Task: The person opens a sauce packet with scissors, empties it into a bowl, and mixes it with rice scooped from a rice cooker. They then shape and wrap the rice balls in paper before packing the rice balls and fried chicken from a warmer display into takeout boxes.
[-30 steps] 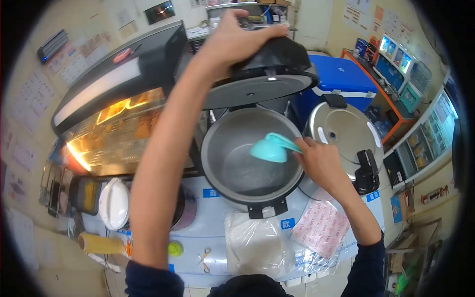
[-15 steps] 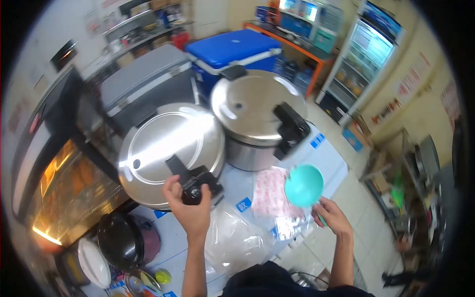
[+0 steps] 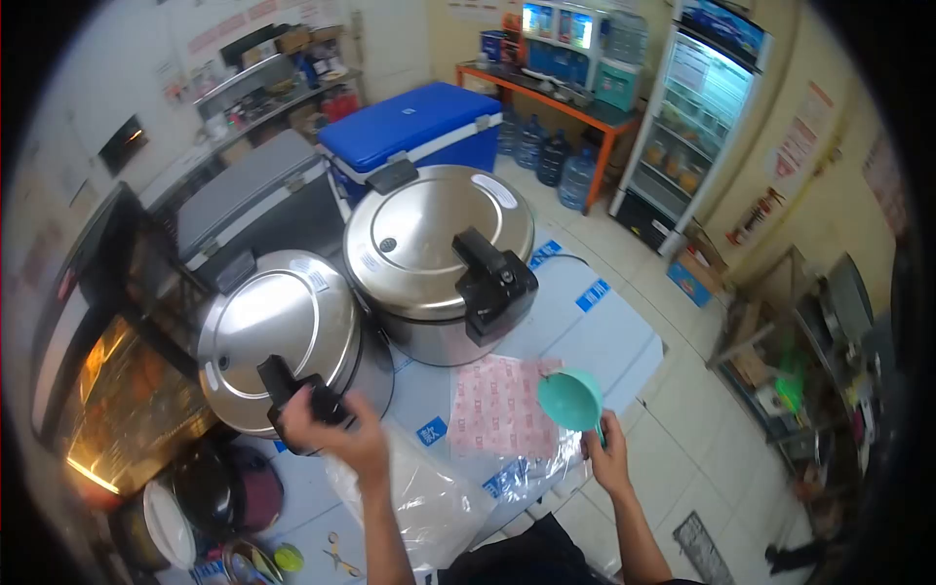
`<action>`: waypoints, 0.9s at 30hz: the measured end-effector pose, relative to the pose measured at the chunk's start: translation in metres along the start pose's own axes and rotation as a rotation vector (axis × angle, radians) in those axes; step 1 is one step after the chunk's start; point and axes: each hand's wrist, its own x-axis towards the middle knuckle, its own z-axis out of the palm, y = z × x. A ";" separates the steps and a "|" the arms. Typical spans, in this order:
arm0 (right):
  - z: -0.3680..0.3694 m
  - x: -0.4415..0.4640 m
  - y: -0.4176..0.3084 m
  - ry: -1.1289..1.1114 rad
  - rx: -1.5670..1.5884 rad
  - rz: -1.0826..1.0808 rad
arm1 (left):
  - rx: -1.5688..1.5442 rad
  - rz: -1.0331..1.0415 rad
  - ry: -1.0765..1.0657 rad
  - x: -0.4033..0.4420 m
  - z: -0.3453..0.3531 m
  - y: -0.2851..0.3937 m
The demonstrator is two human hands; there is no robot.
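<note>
My right hand (image 3: 609,456) is closed around the handle of a teal scoop (image 3: 568,401), its round bowl tilted over the right edge of a red-printed paper sheet (image 3: 499,403). My left hand (image 3: 343,435) is smeared by motion at the black front latch (image 3: 283,382) of the left rice cooker (image 3: 283,336); whether it touches the latch does not show. That cooker's steel lid is down. Behind it to the right stands a larger rice cooker (image 3: 429,229), also lidded, with a black latch. Clear plastic bags (image 3: 414,492) lie on the table below my left hand.
A lit glass display warmer (image 3: 127,400) stands at left, with a dark pot (image 3: 210,483) before it. Scissors (image 3: 339,558) lie near the front table edge. Grey and blue (image 3: 409,127) coolers sit behind the cookers. A fridge (image 3: 692,127) and shelving (image 3: 770,361) line the right.
The view has shifted, so the cookers appear lower and further left. My left hand, earlier on the left cooker's latch, is now blurred beside it. The scoop remains in my right hand.
</note>
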 end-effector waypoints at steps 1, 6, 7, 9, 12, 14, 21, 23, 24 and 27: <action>-0.012 0.018 0.011 0.007 0.030 0.049 | -0.130 -0.024 -0.238 0.006 0.025 0.028; -0.058 0.061 0.034 -0.060 0.165 0.189 | -0.619 -0.278 -0.848 0.010 0.171 0.101; -0.071 0.070 0.032 -0.055 0.136 0.167 | -0.813 -0.446 -0.940 0.007 0.187 0.103; -0.088 0.083 0.031 -0.043 0.146 0.175 | -0.793 -0.463 -0.863 0.003 0.200 0.105; -0.104 0.107 0.036 -0.030 0.161 0.132 | -0.930 -0.565 -0.819 0.010 0.204 0.099; -0.107 0.141 0.018 -0.121 0.032 0.052 | -0.956 -0.429 -0.751 0.044 0.206 0.111; -0.006 0.325 -0.133 -0.330 -0.764 -0.752 | -0.137 0.017 -0.535 0.277 0.260 0.172; 0.061 0.371 -0.156 -0.351 -1.080 -0.854 | -0.009 0.049 -0.549 0.306 0.267 0.175; 0.095 0.391 -0.150 -0.353 -1.193 -0.966 | 0.017 0.021 -0.498 0.314 0.275 0.171; 0.166 0.416 -0.116 -0.384 -1.464 -1.194 | 0.134 0.171 -0.505 0.334 0.279 0.173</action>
